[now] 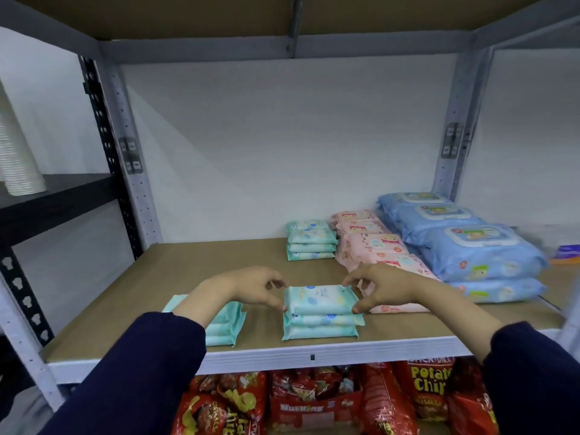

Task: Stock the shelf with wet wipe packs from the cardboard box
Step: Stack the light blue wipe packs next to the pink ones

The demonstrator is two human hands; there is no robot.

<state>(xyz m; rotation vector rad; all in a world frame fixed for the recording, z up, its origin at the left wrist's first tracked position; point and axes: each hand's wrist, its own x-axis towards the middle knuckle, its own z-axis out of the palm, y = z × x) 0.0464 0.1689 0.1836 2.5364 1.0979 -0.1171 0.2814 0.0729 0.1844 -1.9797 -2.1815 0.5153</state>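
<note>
L hand [251,287] & R hand [379,288] each pinch an end of top teal pack [320,298], on stack [320,331] at shelf [188,262] 6 o'clock, near front lip. Risk: uneven let-go skews pack and stack slips off; L sleeve [141,356] could nudge 8 o'clock stack [226,324].

The front stack of wet wipe packs [320,312] at centre is mint green with small blue marks, as are the back stack [310,243] and the left stack [227,324]. To the right, pink packs [373,243] carry red-and-yellow cartoon prints; the blue packs [477,255] have white lids. The shelf board [188,271] is tan with a white front edge. The sleeves [141,372] are navy. Along the bottom, snack bags [314,400] are red with yellow lettering.
</note>
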